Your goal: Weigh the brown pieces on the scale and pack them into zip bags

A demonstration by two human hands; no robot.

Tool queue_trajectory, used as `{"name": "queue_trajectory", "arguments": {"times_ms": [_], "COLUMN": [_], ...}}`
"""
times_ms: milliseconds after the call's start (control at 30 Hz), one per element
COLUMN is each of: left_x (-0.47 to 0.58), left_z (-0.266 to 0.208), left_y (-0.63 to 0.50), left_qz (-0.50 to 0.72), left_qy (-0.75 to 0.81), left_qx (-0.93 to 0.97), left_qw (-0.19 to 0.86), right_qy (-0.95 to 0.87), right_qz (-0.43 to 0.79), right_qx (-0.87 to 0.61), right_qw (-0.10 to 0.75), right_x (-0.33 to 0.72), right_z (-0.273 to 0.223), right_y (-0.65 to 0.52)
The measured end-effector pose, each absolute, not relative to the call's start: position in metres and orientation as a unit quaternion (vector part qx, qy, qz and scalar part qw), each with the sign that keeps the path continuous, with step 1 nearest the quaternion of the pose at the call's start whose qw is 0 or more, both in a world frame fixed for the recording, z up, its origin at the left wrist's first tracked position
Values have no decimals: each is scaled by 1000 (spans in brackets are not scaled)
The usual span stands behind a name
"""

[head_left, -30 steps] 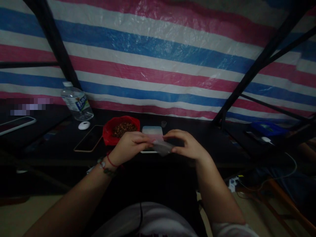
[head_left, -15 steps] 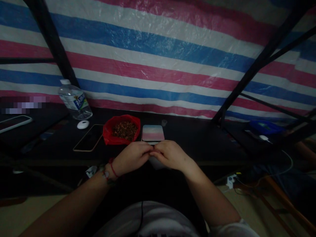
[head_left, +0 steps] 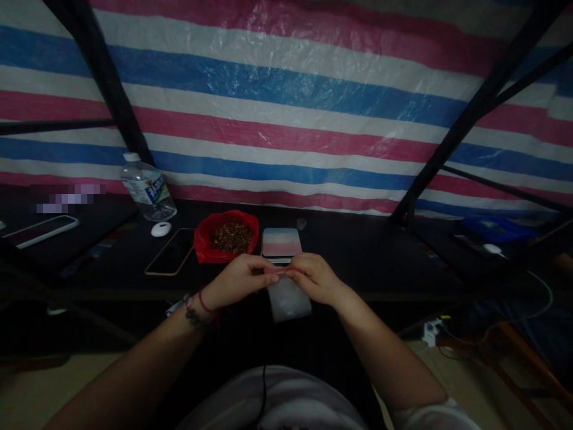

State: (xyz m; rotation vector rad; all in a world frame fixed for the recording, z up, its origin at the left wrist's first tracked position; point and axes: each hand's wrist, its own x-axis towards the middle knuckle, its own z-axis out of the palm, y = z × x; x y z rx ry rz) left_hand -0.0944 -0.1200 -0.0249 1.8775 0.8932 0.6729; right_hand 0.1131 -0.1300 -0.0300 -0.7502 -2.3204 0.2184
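Between my hands hangs a small translucent plastic zip bag [head_left: 290, 303] with a reddish strip along its top edge. My left hand [head_left: 242, 278] pinches the left end of that strip between thumb and fingers. The fingers of my right hand [head_left: 317, 279] are closed on the other end. Just beyond my fingertips lies a flat, square device [head_left: 282, 242] with a blue-to-pink top, like a pocket scale. A red plastic bag [head_left: 203, 251], its mouth spread wide, holds loose brown dried bits [head_left: 231, 237] to the left. A tiny clear cup [head_left: 301, 224] stands behind the device.
On the black table [head_left: 358, 257] at left are a phone [head_left: 170, 252], a white rounded case [head_left: 161, 229] and a clear bottle [head_left: 150, 188]. Another phone [head_left: 45, 232] lies farther left. Dark metal bars [head_left: 111, 89] frame a striped plastic sheet [head_left: 286, 107]. A blue item [head_left: 496, 229] and cables are at right.
My hands have drawn slightly apart along the bag's top edge, so the reddish strip and more of the hanging bag now show. The whole view has shifted a little.
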Motion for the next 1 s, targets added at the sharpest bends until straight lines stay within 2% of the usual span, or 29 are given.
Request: {"name": "queue_trajectory", "arguments": {"times_ms": [200,400,500,600,800,867,1000], "left_x": [-89,-87,-88,-88,-87,-88,-89], "left_z": [-29,-28,-26,-26,-35,-37,-35], "left_y": [-121,-125,-127,-127,-121,-118,-118], "left_qz": [286,333,330,322,335,343,344], "left_qy": [353,355,343,361,372,376,386], "left_qx": [742,813,832,811,713,713,757], "left_qw": [493,321,284,328,491,483,399], "right_qy": [-894,-884,-866,-859,-853,-844,-823], "right_qz": [92,134,157,155,123,136,201], "right_qx": [-282,-310,-336,-334,-310,-316,-340], "right_qw": [336,324,336,356,402,411,408], "right_x": [110,116,122,123,115,113,112], "right_z": [-33,-35,-34,-33,-31,-33,-41], "right_y": [-126,-119,-117,-118,-123,-123,-118]}}
